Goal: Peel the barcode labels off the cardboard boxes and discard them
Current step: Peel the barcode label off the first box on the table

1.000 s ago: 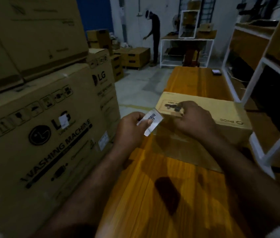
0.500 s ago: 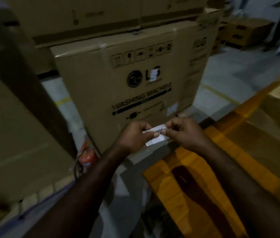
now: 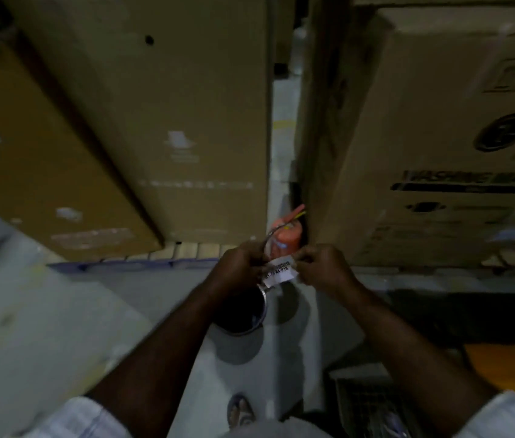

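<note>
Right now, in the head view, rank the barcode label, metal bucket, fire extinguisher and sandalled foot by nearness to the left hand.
1. barcode label, held, to its right.
2. metal bucket, just below.
3. fire extinguisher, behind; too close to bucket to call.
4. sandalled foot, lowest in view.

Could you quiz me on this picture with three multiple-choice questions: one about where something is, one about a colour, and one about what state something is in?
1. Where is the dark metal bucket?
A. on the floor below the hands
B. on top of a box
C. on the orange table

2. What colour is the fire extinguisher?
A. blue
B. green
C. red-orange

3. What state is the barcode label in?
A. stuck on a box
B. off the box, held in both hands
C. lying on the floor

Answers: 1 A, it stands on the grey floor under the wrists. 2 C, its body shows red-orange between the boxes. 3 B, the left hand and right hand pinch its ends.
</note>
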Demonstrator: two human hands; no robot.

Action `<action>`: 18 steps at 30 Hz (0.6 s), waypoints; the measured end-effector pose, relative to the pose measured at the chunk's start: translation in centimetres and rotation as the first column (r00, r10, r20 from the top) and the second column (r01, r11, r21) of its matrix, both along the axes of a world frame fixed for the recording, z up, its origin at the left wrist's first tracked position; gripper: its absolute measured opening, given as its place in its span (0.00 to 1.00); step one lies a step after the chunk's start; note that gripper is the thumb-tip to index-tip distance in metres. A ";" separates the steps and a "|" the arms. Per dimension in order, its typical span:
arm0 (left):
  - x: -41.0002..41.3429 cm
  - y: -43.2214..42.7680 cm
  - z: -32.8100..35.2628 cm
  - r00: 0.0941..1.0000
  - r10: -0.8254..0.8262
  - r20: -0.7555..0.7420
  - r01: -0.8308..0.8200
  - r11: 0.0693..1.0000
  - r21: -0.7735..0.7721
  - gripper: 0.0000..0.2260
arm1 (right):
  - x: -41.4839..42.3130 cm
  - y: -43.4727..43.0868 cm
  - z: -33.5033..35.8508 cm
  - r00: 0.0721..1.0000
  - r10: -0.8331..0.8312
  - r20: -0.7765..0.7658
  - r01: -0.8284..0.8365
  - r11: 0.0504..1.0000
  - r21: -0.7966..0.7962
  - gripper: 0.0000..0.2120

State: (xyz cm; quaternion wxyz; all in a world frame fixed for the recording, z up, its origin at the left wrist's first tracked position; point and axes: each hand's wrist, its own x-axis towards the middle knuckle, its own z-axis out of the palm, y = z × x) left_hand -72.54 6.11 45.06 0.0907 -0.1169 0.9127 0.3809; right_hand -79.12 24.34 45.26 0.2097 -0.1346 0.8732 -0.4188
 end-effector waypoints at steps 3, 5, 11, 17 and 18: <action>1.1 -4.2 -2.7 0.993 0.111 0.027 -0.111 0.993 -0.028 0.05 | -0.1 -4.7 -2.8 0.997 0.049 0.064 -0.050 0.998 0.025 0.13; 1.2 -6.3 -4.8 0.981 0.189 0.039 -0.187 0.981 -0.050 0.05 | -0.3 -7.4 -4.8 0.997 0.062 0.050 -0.064 0.997 0.049 0.10; -0.1 -10.2 -10.9 0.906 0.403 0.130 -0.399 0.915 -0.057 0.05 | -3.2 -12.5 -11.8 0.992 0.049 0.113 -0.067 0.985 0.158 0.06; -3.0 -12.6 -17.3 0.823 0.514 0.244 -0.530 0.848 0.001 0.05 | -7.9 -15.8 -20.9 0.983 0.077 0.165 -0.125 0.944 0.307 0.05; -3.3 -12.9 -18.5 0.815 0.511 0.275 -0.533 0.846 0.004 0.06 | -8.4 -16.1 -22.4 0.980 0.072 0.185 -0.131 0.933 0.335 0.05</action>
